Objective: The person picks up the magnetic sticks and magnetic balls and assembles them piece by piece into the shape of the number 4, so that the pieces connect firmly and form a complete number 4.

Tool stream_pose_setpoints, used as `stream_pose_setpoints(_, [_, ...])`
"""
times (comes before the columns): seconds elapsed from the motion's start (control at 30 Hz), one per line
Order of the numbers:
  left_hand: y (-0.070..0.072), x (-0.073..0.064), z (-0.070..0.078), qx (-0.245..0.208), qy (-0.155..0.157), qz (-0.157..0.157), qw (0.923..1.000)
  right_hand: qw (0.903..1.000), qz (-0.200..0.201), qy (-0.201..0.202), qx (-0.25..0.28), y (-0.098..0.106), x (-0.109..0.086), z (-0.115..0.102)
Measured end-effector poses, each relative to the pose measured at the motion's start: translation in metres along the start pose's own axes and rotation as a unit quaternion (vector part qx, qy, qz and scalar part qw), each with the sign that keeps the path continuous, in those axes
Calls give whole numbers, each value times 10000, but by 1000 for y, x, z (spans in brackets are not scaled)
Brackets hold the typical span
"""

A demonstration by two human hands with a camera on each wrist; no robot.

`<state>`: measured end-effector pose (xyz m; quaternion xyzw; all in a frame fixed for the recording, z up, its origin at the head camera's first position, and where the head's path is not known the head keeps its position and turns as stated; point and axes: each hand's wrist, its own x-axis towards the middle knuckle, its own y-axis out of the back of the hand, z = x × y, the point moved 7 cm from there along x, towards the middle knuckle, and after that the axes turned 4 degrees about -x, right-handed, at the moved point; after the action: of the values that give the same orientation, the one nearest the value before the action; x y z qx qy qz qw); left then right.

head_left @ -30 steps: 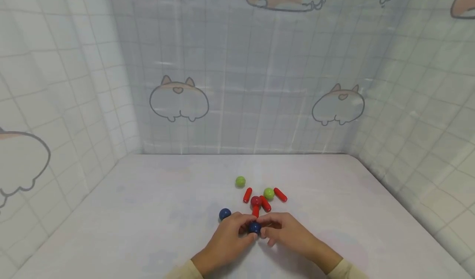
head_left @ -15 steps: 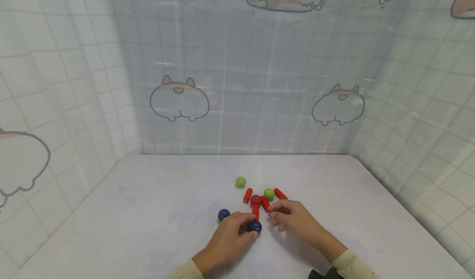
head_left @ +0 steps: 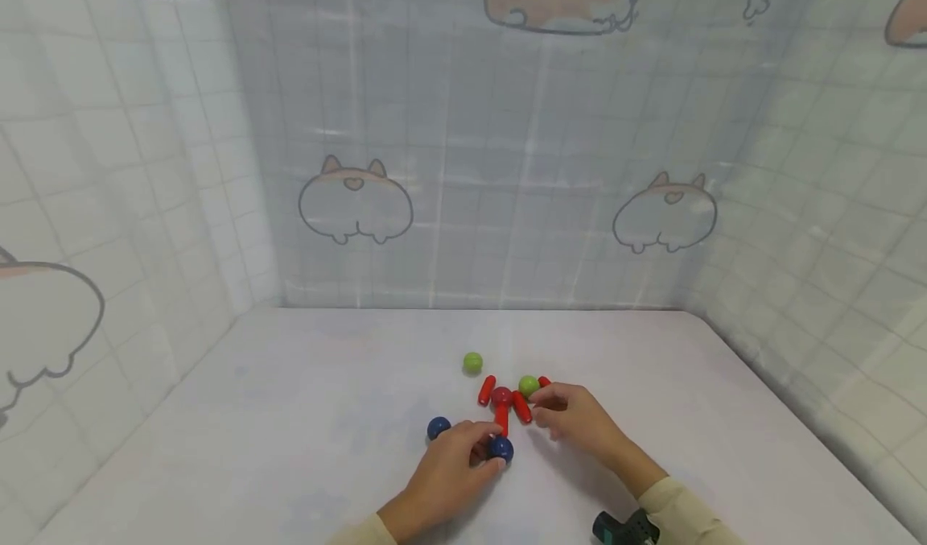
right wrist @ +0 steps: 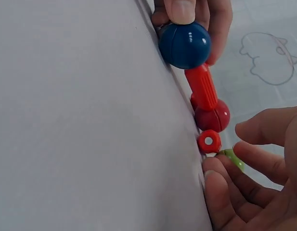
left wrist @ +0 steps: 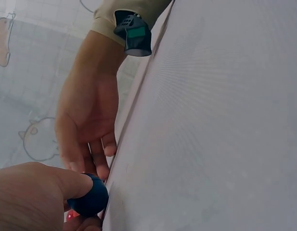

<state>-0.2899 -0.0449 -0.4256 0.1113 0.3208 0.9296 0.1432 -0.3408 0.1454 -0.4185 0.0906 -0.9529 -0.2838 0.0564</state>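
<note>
My left hand pinches a glossy blue ball low at the table's middle. From that ball a red rod runs away to a dark red ball, end to end in the right wrist view. My right hand is off to the right with fingers loosely bent and nothing between them. Its fingertips are close beside a loose red rod and a lime green ball. That loose rod's round end, with a pale centre, faces the right wrist camera.
Another blue ball lies left of my left hand, partly behind it. Farther back are a second green ball and a red rod. One more red rod is mostly hidden by my right hand. Grid-patterned curtains bound the table.
My right hand has left the blue ball and moved right and away, toward the loose rod and green ball. My left hand still pinches the blue ball in place.
</note>
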Motion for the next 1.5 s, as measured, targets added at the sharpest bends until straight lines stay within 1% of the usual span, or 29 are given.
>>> stream_pose_setpoints(0.07, [-1,-1,-1,-33,0,-8,10000,9996,124,-56,-255,-2,2,1])
stream_pose_setpoints(0.17, [-2,0,0,-21,-114,-18,9999,9984,235,-119,-506,-4,5,0])
stream_pose_setpoints(0.33, [-1,1,1,-33,-200,0,9998,9951,380,1,-918,-4,9,-6])
stream_pose_setpoints(0.57, [1,0,-1,-124,-122,-27,9998,9916,492,78,-1195,-8,14,-7])
stream_pose_setpoints(0.73, [2,1,0,-165,-111,-8,9998,9883,571,10,-1411,-7,15,-8])
stream_pose_setpoints(0.93, [-1,0,-1,-225,-52,-116,9997,9853,536,-201,-1609,-7,13,-6])
stream_pose_setpoints(1.07, [-3,1,-4,-241,-70,-144,9996,9841,531,-222,-1678,-6,10,-5])
stream_pose_setpoints(1.3, [-2,2,-7,-244,-101,-114,9996,9810,548,-415,-1815,1,3,0])
stream_pose_setpoints(1.5, [-5,2,-8,-310,87,-238,9992,9802,401,-503,-1872,10,-9,6])
